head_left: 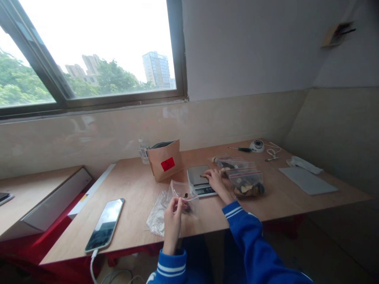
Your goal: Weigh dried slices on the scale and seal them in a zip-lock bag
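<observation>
Bench (139, 185): brown wooden top under a wide window (89, 51), wall running along its far edge. A lower side table (32, 193) stands to the left, apart from the bench.

On the bench I see, roughly by size: a pale flat sheet (308, 180) far right with a white crumpled cloth (303, 164) just behind it; a kraft paper bag (165, 159) with a red label, upright, near the middle back, with a small clear bottle (143, 151) just left of it; a phone (104, 224) front left, face up, white cable leading off the near edge; a scale (199, 180) just right of the paper bag; two filled zip bags (245, 183) of dark and pale pieces right of the scale, one behind the other; a round white device (257, 145) and a green screwdriver (241, 149) at the far right back.

Left hand (172, 221): raised at the front edge, fingers pinching the open mouth of a clear bag (182, 195) that stands up from the bench, a few dark bits inside. More crumpled clear plastic (158, 215) lies flat just left of it.

Right hand (215, 179): stretched forward, palm down, at the scale's right edge; fingertips pressed together on a small brown piece (203, 175) over the platform. I cannot tell whether the piece touches the platform
</observation>
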Tool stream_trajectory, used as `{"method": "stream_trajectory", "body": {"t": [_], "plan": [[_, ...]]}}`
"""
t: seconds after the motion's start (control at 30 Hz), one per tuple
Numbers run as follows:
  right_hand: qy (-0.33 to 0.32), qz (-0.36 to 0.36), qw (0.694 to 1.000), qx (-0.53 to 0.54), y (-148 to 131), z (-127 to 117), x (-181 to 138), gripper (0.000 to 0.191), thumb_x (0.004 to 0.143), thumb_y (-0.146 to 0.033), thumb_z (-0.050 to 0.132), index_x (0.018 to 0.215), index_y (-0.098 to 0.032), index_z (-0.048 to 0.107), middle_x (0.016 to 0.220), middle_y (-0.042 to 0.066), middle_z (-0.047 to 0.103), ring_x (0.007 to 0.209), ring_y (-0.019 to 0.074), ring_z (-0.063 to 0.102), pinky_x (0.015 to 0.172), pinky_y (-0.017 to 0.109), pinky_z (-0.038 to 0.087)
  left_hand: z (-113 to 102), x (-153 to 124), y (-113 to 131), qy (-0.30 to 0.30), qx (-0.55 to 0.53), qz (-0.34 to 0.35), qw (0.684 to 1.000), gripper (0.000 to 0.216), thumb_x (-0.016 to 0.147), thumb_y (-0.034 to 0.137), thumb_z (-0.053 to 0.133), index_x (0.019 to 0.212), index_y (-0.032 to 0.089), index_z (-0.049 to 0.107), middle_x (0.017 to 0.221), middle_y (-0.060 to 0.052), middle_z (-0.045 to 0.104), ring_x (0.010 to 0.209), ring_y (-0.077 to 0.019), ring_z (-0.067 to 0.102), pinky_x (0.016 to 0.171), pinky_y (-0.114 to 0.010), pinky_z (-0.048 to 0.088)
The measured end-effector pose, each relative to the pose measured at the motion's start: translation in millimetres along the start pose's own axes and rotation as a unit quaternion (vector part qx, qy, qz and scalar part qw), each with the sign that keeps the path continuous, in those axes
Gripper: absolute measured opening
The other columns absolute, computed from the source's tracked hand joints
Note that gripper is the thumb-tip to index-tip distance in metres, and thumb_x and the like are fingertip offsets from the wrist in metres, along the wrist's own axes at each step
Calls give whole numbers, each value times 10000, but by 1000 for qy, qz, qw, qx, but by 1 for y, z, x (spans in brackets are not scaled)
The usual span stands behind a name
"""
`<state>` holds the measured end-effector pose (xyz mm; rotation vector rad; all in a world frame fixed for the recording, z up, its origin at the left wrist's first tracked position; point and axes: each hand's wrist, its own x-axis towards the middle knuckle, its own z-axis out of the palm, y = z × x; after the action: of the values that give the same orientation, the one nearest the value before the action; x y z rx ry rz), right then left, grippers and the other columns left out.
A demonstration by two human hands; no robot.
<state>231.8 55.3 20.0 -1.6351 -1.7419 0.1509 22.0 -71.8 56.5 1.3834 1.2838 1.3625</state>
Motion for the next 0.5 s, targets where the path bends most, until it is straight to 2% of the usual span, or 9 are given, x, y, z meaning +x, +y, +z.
{"method": "stream_trajectory", "body": {"t": [0.13, 0.27, 0.37, 0.43, 0.5], "plan": [[7, -10, 999, 47, -28, -18, 2, 169, 830, -88, 490, 898, -162, 626, 927, 86, 619, 903, 213, 548, 844, 337, 396, 3, 0, -2, -8, -11, -10, 1000, 361, 820, 525, 506, 779, 177, 596, 765, -39, 663, 728, -197, 650, 711, -308, 488], [0, -98, 976, 196, -80, -54, 1, 128, 845, -204, 550, 938, -200, 638, 866, 39, 623, 847, 178, 565, 796, 308, 436, 3, 1, -4, -12, -11, -16, 1000, 363, 824, 525, 496, 796, 177, 595, 783, -44, 662, 748, -201, 646, 717, -304, 483], [-96, -163, 951, 245, -111, -82, -6, 140, 828, -205, 578, 942, -215, 658, 837, 15, 621, 814, 156, 577, 746, 281, 452, 2, 1, -4, -14, -8, -19, 1000, 358, 829, 520, 494, 798, 179, 597, 794, -44, 667, 750, -199, 646, 723, -302, 478], [-152, -170, 935, 270, -120, -92, -11, 162, 815, -202, 592, 959, -218, 663, 816, 5, 623, 763, 141, 586, 692, 262, 460, 1, 1, -3, -12, -7, -21, 1000, 360, 823, 524, 500, 794, 180, 604, 801, -48, 674, 747, -201, 646, 722, -304, 478], [-162, -157, 930, 291, -121, -96, -15, 197, 810, -213, 598, 998, -219, 658, 805, 1, 628, 729, 133, 590, 654, 252, 462, 0, 1, -2, -7, -3, -19, 1000, 358, 818, 523, 508, 790, 181, 610, 798, -51, 679, 747, -206, 646, 722, -309, 480]]}}
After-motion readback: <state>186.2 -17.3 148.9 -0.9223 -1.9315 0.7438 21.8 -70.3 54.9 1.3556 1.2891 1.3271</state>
